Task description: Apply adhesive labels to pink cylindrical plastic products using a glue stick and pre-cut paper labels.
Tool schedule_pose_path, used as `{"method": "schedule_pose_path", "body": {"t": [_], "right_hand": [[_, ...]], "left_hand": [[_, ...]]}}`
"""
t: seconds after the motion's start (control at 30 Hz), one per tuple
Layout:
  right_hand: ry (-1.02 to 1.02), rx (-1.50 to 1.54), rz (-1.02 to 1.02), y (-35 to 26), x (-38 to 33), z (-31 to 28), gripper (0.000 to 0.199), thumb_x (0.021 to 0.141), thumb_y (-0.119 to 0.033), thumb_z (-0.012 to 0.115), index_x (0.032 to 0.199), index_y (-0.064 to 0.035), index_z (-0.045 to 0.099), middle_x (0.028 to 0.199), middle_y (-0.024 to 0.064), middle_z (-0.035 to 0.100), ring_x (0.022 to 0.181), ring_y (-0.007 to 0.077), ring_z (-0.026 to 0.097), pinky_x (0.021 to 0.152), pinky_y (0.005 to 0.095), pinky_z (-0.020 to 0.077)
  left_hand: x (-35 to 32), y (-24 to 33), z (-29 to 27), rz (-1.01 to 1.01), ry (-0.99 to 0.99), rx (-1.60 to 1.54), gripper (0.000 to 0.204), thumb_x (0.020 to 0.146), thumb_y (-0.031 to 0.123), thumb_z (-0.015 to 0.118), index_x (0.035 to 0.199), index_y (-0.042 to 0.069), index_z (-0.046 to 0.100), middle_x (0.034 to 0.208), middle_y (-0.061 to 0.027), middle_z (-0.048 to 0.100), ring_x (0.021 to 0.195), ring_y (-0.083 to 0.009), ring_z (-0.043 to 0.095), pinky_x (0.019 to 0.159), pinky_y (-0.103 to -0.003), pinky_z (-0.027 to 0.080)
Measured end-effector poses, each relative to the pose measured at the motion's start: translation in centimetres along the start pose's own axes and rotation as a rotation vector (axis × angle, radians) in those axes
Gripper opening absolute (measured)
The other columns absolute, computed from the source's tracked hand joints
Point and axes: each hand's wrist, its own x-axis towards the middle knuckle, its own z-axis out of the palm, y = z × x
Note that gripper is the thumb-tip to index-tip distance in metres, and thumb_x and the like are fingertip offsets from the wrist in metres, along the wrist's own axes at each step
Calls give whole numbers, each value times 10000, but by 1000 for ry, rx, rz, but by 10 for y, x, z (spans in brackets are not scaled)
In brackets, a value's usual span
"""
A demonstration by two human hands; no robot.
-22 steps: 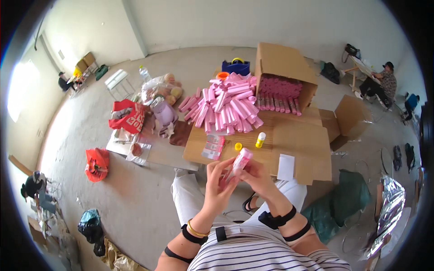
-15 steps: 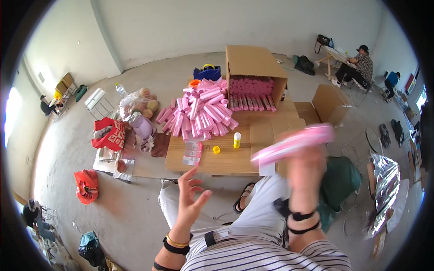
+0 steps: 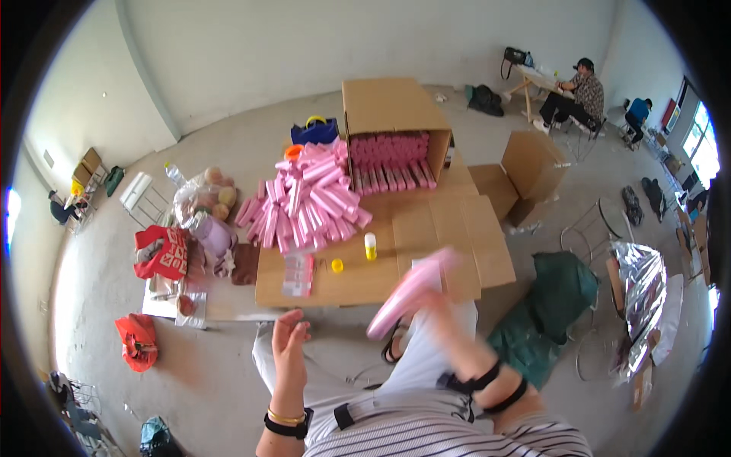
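Observation:
My right hand (image 3: 443,320) grips a long pink roll (image 3: 407,297) in front of the table's near edge. Both are smeared by motion, and the roll slants with its lower end toward the left. My left hand (image 3: 289,339) is raised before the same edge with loosely bent fingers and nothing in it. On the wooden table (image 3: 350,286) lie pink and white printed labels (image 3: 298,276), a yellow cap (image 3: 337,265) and an upright uncapped glue stick (image 3: 371,247). Behind them rises a heap of pink rolls (image 3: 304,202).
An open cardboard box (image 3: 396,107) with stacked pink rolls stands at the table's back. Flat cardboard (image 3: 449,228) covers the right side. A tape dispenser (image 3: 314,131) sits behind the heap. Bags (image 3: 164,255) crowd the left; a green cloth (image 3: 544,312) hangs at the right.
My right hand has swung left and down with the pink roll, which is now steeper. My left hand has moved slightly left, its fingers more bent. The whole view has shifted.

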Motion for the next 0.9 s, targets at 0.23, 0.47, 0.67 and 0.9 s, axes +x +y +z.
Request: {"method": "schedule_pose_path", "body": {"t": [0.23, 0.47, 0.67, 0.9], "right_hand": [[50, 352, 191, 57, 75, -33, 317, 917, -345, 587, 1066, -66, 597, 889, 48, 658, 826, 133, 620, 752, 290, 505], [339, 371, 559, 181, 177, -136, 285, 926, -377, 558, 980, -98, 578, 791, 25, 606, 618, 118, 581, 574, 254, 457], [370, -153, 311, 238, 295, -183, 326, 882, -353, 593, 1014, -55, 587, 753, 82, 647, 681, 241, 622, 646, 374, 496], [476, -1019, 189, 255, 385, -192, 448, 824, -364, 628, 1196, -120, 576, 1082, 167, 667, 1014, 371, 628, 842, 485, 506]], "left_hand": [[16, -26, -6, -107, -33, 51, 228, 925, 109, 586, 1146, 57, 570, 1102, -12, 591, 937, -110, 565, 813, -261, 432], [53, -67, -10, -260, -121, 79, 199, 935, 140, 581, 1120, 65, 587, 1079, -8, 608, 908, -112, 583, 792, -261, 434], [83, -94, -19, -327, -40, 85, 181, 929, 142, 582, 1096, 71, 591, 1066, -26, 614, 878, -120, 591, 780, -268, 442], [136, -80, -27, -280, 12, 127, 189, 934, 121, 587, 1111, 57, 585, 1029, -18, 607, 896, -105, 572, 792, -257, 442]]}}
